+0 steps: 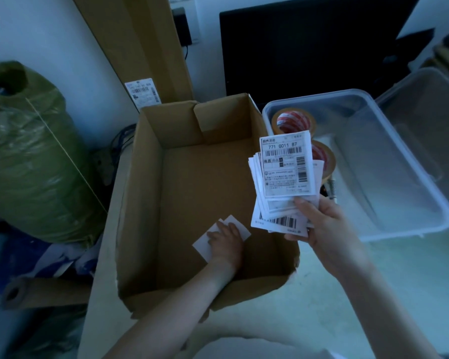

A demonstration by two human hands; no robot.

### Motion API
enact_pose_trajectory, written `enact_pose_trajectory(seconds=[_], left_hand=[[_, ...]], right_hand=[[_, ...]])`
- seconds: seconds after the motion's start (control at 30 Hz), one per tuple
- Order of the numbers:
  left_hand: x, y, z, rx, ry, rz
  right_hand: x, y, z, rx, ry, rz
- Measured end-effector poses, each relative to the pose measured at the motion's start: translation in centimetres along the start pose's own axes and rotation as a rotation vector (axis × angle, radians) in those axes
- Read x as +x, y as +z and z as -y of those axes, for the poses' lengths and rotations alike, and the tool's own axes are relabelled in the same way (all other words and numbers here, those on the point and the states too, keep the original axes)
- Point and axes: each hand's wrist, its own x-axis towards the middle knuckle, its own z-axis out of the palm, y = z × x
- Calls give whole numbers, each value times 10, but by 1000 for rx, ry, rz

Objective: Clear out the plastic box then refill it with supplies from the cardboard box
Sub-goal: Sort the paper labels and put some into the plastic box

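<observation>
Cardboard box [145, 203]: open, flaps up, standing left of centre; its brown floor is nearly bare.
Loose labels [202, 244]: a few white slips lying flat on the box floor, near the front right corner.
Left hand [226, 242]: reached down into the cardboard box, palm down, fingers laid on the loose labels; whether they are pinching a slip or only pressing on it I cannot tell.
Right hand [327, 224]: raised above the right wall of the cardboard box, thumb and fingers clamped on the lower end of a label stack.
Label stack [285, 177]: fanned white shipping labels with barcodes, top one upright and facing the camera (printed digits readable, rest too small).
Plastic box [389, 161]: clear, rounded corners, just right of the cardboard box on the table [309, 301]; partly behind the label stack.
Tape rolls [293, 123]: two tan rolls with red and white print, in the left end of the plastic box; the nearer one is mostly hidden by the labels.
Plastic lid [430, 120]: clear, propped at the box's far right side.
Surroundings: green sack [29, 156] at left; tall flat carton [145, 47] leaning on the wall; dark monitor [309, 45] behind.
</observation>
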Motion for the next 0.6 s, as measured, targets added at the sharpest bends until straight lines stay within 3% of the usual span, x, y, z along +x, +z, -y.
enact_pose_trajectory(seconds=[0.17, 0.4, 0.6], left_hand=[[3, -2, 9, 53, 39, -142], [11, 5, 10, 170, 82, -134], [8, -5, 13, 102, 88, -201]], right_hand=[[-1, 0, 0, 10, 5, 1], [0, 2, -2, 25, 14, 11], [-1, 3, -4, 53, 25, 20]])
